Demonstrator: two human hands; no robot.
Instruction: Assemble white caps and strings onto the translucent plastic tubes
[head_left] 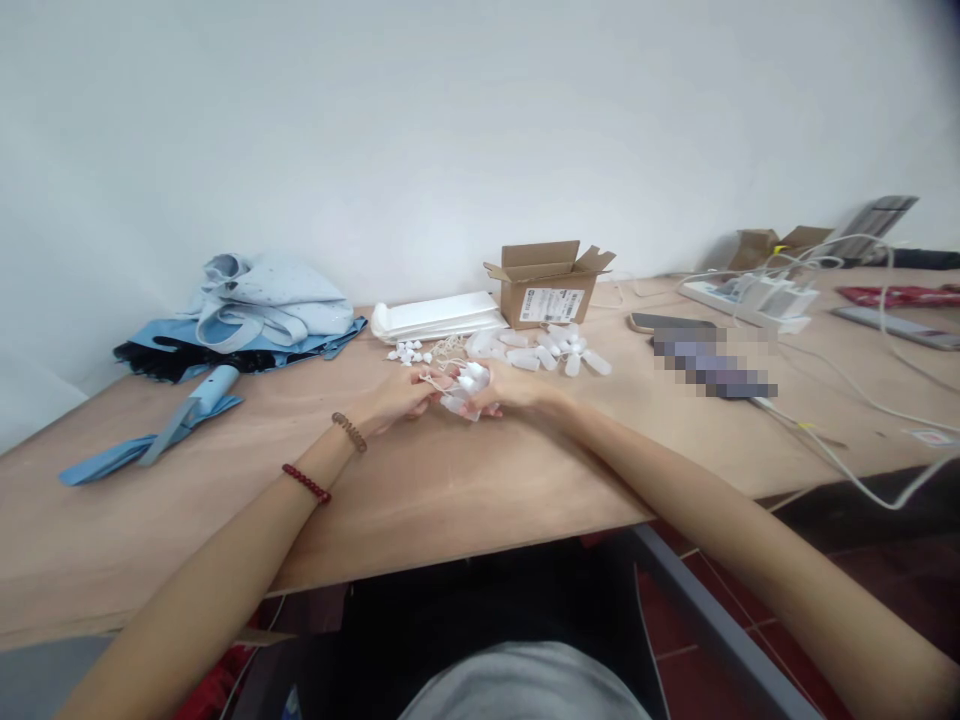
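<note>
The cluster of small translucent white plastic pieces [472,383] is at the centre of the frame, held in the curled right hand [501,390]. Beside it the left hand [405,395] has its fingers drawn together at a pale cord [433,382]; whether they pinch it I cannot tell. The pieces look light, stiff and smooth, likely to slide over one another in a loose grip, so the bodies seem the place to hold; the cord looks limp and apt to tangle, best taken near its end. Just beyond, similar loose pieces [546,357] lie on the worktop [450,500]. Farther out come an open cardboard box [544,295], upper centre, and a blue umbrella [172,332] beneath a pale fabric bag [300,292], left of frame
</note>
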